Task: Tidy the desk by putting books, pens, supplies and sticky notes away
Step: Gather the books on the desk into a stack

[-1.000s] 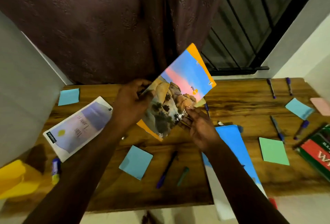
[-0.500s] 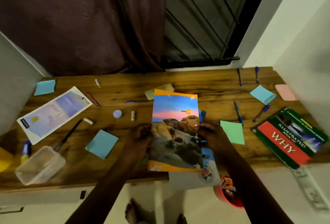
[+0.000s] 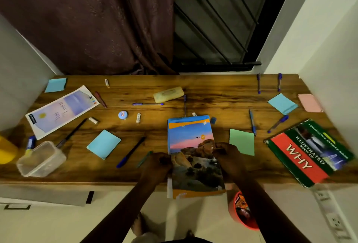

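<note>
A dark brown patterned fabric curtain [image 3: 93, 20] hangs across the upper left of the frame. To its right, at upper centre, is a dark window with black metal bars [image 3: 213, 25]. Plain white walls [image 3: 319, 39] stand at far left and right. At lower right, a round orange-red plastic bin [image 3: 248, 226] sits on the pale floor [image 3: 174, 213], with a white power strip [image 3: 335, 221] near the right edge.

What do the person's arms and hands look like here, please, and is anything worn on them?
Both are bare. The left hand and right hand wear no gloves, and the left forearm and right forearm show no sleeve, watch or bracelet down to the frame's bottom edge. The light is dim, so a thin ring cannot be ruled out.
</note>
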Available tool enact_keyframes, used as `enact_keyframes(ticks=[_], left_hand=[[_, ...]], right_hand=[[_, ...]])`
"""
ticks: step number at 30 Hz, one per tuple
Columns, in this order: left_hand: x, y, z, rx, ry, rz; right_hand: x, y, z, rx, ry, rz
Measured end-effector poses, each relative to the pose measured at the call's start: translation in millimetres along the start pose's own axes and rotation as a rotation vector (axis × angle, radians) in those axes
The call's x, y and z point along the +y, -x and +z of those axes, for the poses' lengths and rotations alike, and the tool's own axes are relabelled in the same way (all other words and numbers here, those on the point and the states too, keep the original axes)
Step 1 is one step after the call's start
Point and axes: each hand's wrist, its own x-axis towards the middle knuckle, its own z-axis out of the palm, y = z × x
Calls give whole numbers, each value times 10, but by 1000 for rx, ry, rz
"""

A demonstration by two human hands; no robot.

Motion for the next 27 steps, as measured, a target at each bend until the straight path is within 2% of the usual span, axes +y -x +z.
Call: enact_keyframes(ticks=[3,7,13,20,23,27], left_hand=[[9,-19,22,32,-47,11],[4,-47,14,92,15,-26],[33,-91,-2,105,-134,47],[5,-79,-42,139,-186,111],[-22,-102,-137,168,-186,181],[-61,-175,-445,172,-123,191]], right_hand=[[-1,11,-5,6,-14,-38],[1,5,21,-14,-17,-46],[23,-16,95,13,133,-76],[32,-49,222,104,336,-98],[-280,49,300,102,275,-177],[-646,59,607,-26,173,-200]])
